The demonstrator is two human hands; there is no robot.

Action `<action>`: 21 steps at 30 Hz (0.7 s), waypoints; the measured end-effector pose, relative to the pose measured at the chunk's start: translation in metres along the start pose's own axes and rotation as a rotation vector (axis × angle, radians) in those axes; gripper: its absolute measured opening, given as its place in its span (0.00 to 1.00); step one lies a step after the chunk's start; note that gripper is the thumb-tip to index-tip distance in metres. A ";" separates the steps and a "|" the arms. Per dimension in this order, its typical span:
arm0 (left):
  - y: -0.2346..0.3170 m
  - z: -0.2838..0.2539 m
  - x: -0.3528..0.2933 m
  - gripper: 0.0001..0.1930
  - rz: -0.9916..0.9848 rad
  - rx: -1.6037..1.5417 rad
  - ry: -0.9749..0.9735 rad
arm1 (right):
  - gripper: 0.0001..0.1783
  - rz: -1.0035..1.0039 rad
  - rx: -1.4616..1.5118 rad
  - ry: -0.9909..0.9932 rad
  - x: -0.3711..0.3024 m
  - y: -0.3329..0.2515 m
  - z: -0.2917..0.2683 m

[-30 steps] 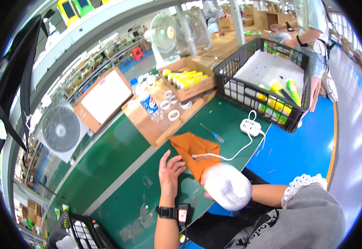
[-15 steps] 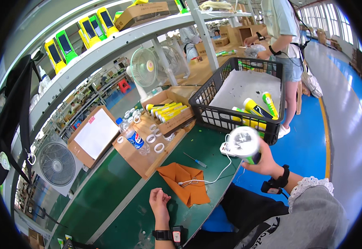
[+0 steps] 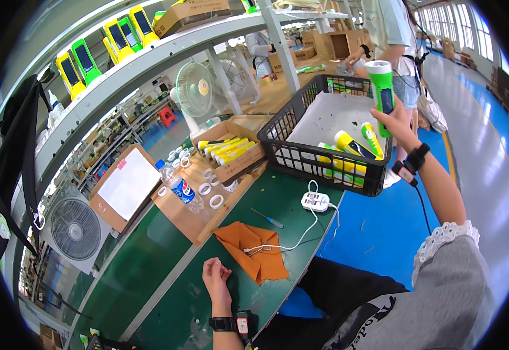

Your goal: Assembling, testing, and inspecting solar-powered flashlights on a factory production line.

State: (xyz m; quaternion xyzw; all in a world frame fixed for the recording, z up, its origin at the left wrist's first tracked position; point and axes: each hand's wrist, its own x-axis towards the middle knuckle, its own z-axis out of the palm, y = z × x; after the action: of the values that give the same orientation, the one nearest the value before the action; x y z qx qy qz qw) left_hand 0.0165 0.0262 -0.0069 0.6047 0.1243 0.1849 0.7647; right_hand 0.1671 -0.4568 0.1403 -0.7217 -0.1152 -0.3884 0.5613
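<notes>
A green flashlight [image 3: 381, 93] with a white head and a dark panel is upright in my right hand [image 3: 399, 121], whose fingers wrap round its body. It is held up in front of the far right part of a black plastic crate [image 3: 318, 157]. My left hand [image 3: 216, 277] rests on the green tabletop with its fingers loosely curled in and nothing seen in them. Just right of that hand lies an orange cloth [image 3: 260, 256] with a white cable [image 3: 289, 248] across it. Yellow and green flashlights [image 3: 353, 146] lie inside the crate on a pale sheet.
A white power strip [image 3: 315, 202] and a small screwdriver [image 3: 274, 222] lie on the table. White rings [image 3: 216, 202] and a bottle [image 3: 183, 190] occupy a brown board, beside a carton of yellow flashlights [image 3: 231, 153]. A co-worker [image 3: 391, 41] stands beyond the crate.
My right hand has risen away from above the power strip, up and to the right, turning the flashlight upright. The power strip is now uncovered. My left hand has stayed nearly in place.
</notes>
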 end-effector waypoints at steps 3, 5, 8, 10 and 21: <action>0.001 0.000 0.000 0.05 -0.014 0.005 0.010 | 0.30 -0.140 -0.134 -0.180 0.012 0.042 0.003; 0.002 0.001 -0.002 0.05 -0.015 0.018 0.006 | 0.36 -0.097 -0.486 -0.308 0.012 0.066 0.006; 0.003 -0.001 -0.003 0.05 -0.024 0.040 -0.011 | 0.39 0.114 -0.550 -0.586 0.006 0.076 0.018; 0.003 -0.003 -0.002 0.05 -0.028 0.051 -0.021 | 0.36 0.257 -0.597 -0.840 0.007 0.068 0.024; -0.002 0.000 0.001 0.07 -0.045 0.190 -0.091 | 0.34 -0.020 -0.783 -1.258 0.000 0.069 0.041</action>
State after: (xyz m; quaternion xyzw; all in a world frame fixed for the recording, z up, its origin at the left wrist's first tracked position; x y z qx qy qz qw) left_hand 0.0176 0.0259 -0.0085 0.6792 0.1201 0.1276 0.7128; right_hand 0.2268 -0.4434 0.0879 -0.9541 -0.2748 0.0808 0.0874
